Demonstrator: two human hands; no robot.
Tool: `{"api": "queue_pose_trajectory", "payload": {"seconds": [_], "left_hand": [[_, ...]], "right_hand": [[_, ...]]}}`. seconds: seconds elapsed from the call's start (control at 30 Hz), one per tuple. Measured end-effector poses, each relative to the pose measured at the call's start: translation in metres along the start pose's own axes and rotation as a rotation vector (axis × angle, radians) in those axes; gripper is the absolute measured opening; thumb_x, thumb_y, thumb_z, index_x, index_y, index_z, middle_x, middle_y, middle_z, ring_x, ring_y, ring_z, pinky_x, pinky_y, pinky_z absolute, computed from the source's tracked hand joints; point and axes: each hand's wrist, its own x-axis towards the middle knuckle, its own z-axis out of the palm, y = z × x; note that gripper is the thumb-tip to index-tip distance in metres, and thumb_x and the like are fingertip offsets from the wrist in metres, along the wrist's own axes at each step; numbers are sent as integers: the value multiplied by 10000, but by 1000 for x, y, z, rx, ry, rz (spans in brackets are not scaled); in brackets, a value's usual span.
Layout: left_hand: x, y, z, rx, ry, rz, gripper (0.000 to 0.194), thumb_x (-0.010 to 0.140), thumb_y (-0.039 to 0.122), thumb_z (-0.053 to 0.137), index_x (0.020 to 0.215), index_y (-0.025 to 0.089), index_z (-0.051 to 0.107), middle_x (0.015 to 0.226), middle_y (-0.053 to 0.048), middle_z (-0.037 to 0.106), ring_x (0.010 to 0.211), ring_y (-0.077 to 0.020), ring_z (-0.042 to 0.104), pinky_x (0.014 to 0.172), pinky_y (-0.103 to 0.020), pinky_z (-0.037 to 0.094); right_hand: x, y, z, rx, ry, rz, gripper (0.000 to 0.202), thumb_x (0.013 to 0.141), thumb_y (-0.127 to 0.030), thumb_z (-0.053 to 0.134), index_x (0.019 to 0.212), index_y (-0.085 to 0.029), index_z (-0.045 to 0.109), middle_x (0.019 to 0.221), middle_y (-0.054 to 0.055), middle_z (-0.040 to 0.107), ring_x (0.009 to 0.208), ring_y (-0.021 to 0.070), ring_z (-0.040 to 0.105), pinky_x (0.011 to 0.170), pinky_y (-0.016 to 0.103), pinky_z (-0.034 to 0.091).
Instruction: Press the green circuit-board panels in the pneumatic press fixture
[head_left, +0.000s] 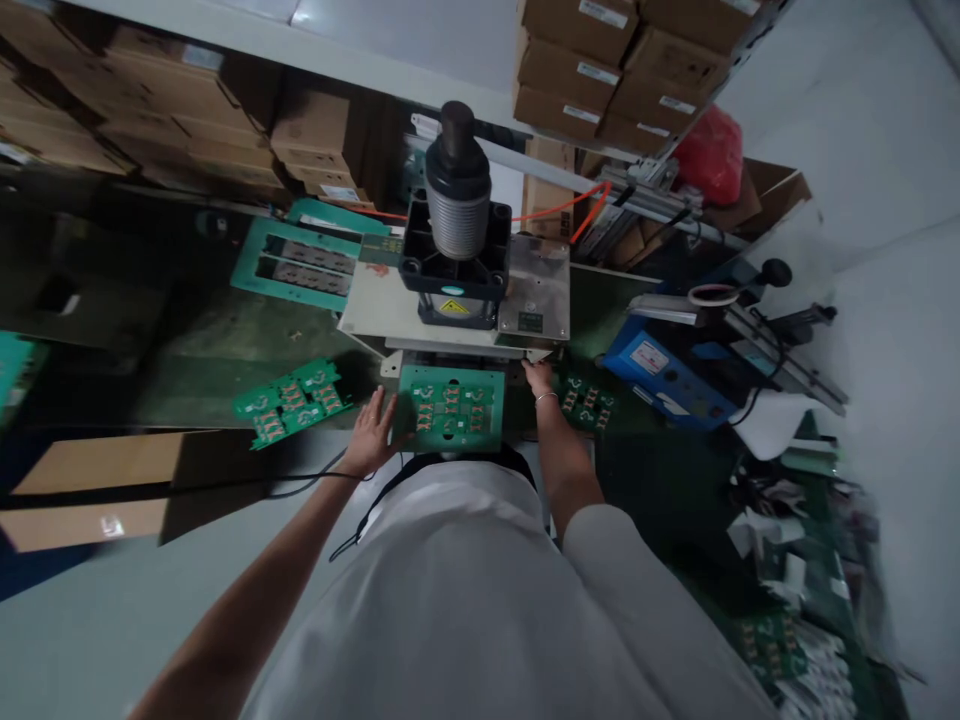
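Note:
A green fixture plate [496, 378] sticks out from the front of a press [456, 240], bearing a green circuit board [450, 422] with copper-coloured parts. My left hand [373, 435] is open beside the plate's left edge, fingers stretched forward; its thumb side is close to the plate, and contact is hard to tell. At the press's front right corner, my right hand [538, 378] reaches in with fingers extended and nothing visible in them; the fingertips are partly in shadow. Another circuit board [292, 402] lies to the left, and a third board [589, 402] is just right of my right wrist.
A blue machine [667, 370] with a tape roll stands at the right. Green frame plates [251, 262] lie left of the press. Cardboard boxes [319, 130] fill the shelf behind. An open carton [97, 490] sits below the bench edge, and a black cable [187, 489] crosses near my left wrist.

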Motion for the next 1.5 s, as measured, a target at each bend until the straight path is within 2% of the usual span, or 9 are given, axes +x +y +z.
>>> {"api": "queue_pose_trajectory", "payload": {"seconds": [0.1, 0.2, 0.37, 0.47, 0.6, 0.73, 0.9, 1.17, 1.5], "left_hand": [[-4, -1, -2, -29, 48, -24, 915, 905, 638, 603, 1627, 144, 334, 1709, -285, 252, 1579, -475, 279, 1217, -653, 348], [-7, -1, -6, -41, 81, -27, 876, 899, 638, 612, 1585, 144, 380, 1689, -282, 272, 1559, -483, 308, 1215, -646, 360], [-9, 5, -9, -54, 150, -61, 732, 904, 535, 623, 1522, 187, 441, 1581, -251, 420, 1454, -466, 449, 1178, -657, 403], [-6, 11, -6, -58, 180, -56, 699, 910, 508, 612, 1515, 203, 441, 1534, -237, 460, 1421, -457, 479, 1146, -654, 441], [-4, 19, -6, -65, 199, -21, 669, 917, 480, 602, 1511, 219, 437, 1509, -234, 478, 1400, -449, 501, 1117, -644, 473], [-6, 22, -9, -66, 183, -21, 702, 902, 465, 621, 1534, 237, 418, 1513, -227, 483, 1380, -451, 518, 1114, -661, 473], [-9, 16, -13, -46, 192, 1, 614, 935, 488, 582, 1467, 203, 470, 1486, -243, 484, 1372, -444, 530, 1110, -630, 489], [9, 4, -20, -45, 198, 36, 589, 898, 450, 630, 1420, 196, 529, 1454, -224, 514, 1359, -417, 544, 1138, -613, 480], [38, 10, -31, -23, 99, 120, 534, 923, 467, 617, 1375, 184, 580, 1482, -212, 502, 1385, -379, 518, 1173, -550, 455]], "right_hand": [[-7, 13, -21, -39, 0, 39, 239, 797, -234, 728, 1028, -173, 737, 1082, 98, 796, 1026, 204, 726, 877, 261, 523], [-30, 45, -59, -168, 145, 155, 333, 840, -247, 700, 1153, -134, 720, 1227, 177, 744, 1181, 262, 664, 1003, 338, 491], [-76, 100, -110, -344, 270, 471, 361, 945, -406, 621, 1138, -127, 747, 1220, 249, 718, 1163, 366, 662, 1000, 526, 492], [-84, 111, -118, -408, 222, 480, 376, 931, -456, 648, 1032, -118, 779, 1125, 258, 738, 1111, 383, 689, 965, 562, 498], [-78, 107, -116, -404, 168, 482, 382, 908, -459, 685, 932, -92, 788, 1027, 271, 753, 1058, 389, 717, 946, 564, 500], [-73, 100, -116, -396, 174, 504, 342, 898, -400, 692, 954, -78, 792, 1024, 280, 757, 1052, 401, 723, 980, 589, 489], [-80, 93, -125, -399, 185, 490, 378, 924, -405, 655, 987, -60, 794, 1055, 278, 755, 1064, 399, 718, 969, 559, 498], [-112, 80, -131, -400, 244, 383, 420, 907, -516, 617, 893, -134, 790, 966, 198, 765, 1004, 352, 703, 947, 500, 464], [-156, 47, -119, -347, 286, 257, 321, 867, -479, 650, 835, -175, 749, 948, 142, 770, 1002, 333, 681, 920, 458, 444]]}}
